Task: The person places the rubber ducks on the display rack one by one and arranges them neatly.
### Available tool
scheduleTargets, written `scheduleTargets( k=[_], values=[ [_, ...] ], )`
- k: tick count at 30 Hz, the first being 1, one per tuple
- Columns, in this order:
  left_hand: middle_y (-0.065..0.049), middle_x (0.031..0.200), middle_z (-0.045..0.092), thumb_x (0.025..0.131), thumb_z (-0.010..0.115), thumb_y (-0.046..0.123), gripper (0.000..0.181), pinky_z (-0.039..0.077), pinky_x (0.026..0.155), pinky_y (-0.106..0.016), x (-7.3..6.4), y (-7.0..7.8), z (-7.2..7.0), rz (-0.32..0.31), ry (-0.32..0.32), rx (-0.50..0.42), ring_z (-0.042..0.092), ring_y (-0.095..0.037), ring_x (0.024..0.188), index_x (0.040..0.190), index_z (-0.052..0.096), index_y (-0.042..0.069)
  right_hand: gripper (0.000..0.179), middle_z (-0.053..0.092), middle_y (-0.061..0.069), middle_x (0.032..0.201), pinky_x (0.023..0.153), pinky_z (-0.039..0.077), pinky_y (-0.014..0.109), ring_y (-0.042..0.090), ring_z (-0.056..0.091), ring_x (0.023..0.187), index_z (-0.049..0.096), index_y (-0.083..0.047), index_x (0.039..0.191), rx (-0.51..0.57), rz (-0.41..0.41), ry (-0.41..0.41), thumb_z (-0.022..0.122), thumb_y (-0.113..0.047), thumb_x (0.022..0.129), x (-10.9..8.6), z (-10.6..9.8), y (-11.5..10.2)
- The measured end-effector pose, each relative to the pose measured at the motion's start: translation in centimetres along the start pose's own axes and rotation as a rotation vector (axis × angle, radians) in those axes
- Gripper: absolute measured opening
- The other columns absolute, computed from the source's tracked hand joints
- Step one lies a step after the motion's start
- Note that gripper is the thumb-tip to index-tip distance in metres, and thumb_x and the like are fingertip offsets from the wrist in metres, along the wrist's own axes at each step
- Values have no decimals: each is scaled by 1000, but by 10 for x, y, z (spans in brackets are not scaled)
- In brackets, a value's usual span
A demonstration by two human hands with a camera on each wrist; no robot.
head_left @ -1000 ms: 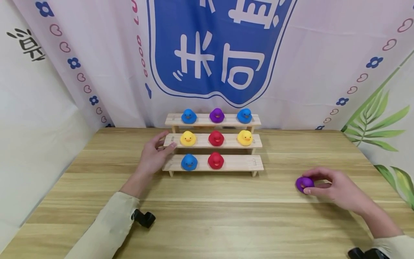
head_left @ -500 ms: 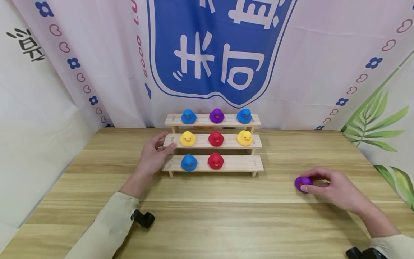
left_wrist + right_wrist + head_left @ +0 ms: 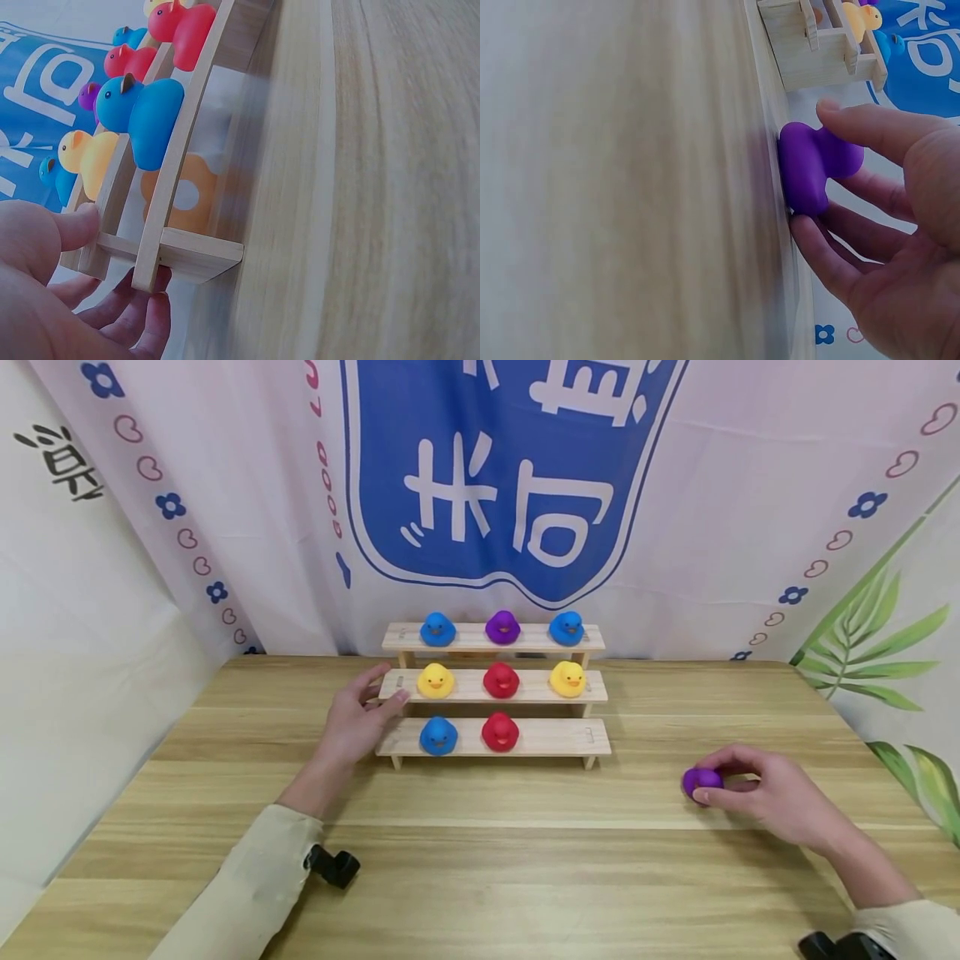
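Note:
A three-step wooden stand (image 3: 555,739) stands at the back of the table, and my left hand (image 3: 358,720) grips its left end. In the left wrist view the thumb (image 3: 79,226) lies on a shelf edge with the fingers beneath. Off to the right, my right hand (image 3: 776,792) pinches a purple rubber duck (image 3: 702,783) low over the tabletop. The right wrist view shows the duck (image 3: 804,169) between thumb and fingers. On the bottom step sit a blue duck (image 3: 438,737) and a red duck (image 3: 500,732), with bare wood to their right.
The middle step carries a yellow duck (image 3: 436,681), a red duck (image 3: 501,680) and another yellow duck (image 3: 567,679). Above them are a blue duck (image 3: 437,629), a purple duck (image 3: 502,627) and another blue duck (image 3: 566,628). A printed curtain (image 3: 300,568) hangs right behind the stand.
My right hand has shifted slightly to the left, along with the purple duck. My left hand stays in place on the stand.

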State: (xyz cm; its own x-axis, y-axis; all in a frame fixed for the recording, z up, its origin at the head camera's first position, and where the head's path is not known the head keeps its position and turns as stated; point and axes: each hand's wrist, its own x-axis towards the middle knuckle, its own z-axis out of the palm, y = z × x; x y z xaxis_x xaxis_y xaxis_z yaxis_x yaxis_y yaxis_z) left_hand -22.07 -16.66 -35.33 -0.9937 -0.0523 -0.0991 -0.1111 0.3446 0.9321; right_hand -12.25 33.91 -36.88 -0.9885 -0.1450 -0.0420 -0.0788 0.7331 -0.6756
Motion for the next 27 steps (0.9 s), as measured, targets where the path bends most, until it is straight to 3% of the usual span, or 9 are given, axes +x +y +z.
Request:
scheduleTargets(
  k=[13, 27],
  values=[
    [-10, 147, 48, 95, 65, 37, 67, 46, 103, -38, 0, 0, -1, -9, -2, 0, 52, -27, 124, 154, 34, 28, 42, 70, 13, 112, 73, 56, 22, 7, 69, 90, 68, -12, 116, 11, -22, 61, 78, -38, 84, 4, 1, -8],
    [-11, 147, 47, 95, 65, 37, 68, 47, 104, -39, 1, 0, 0, -8, -1, 2, 52, -28, 125, 155, 34, 26, 37, 66, 13, 123, 87, 52, 14, -5, 64, 100, 65, -10, 112, 100, -121, 147, 80, -28, 84, 15, 13, -22]
  ],
)
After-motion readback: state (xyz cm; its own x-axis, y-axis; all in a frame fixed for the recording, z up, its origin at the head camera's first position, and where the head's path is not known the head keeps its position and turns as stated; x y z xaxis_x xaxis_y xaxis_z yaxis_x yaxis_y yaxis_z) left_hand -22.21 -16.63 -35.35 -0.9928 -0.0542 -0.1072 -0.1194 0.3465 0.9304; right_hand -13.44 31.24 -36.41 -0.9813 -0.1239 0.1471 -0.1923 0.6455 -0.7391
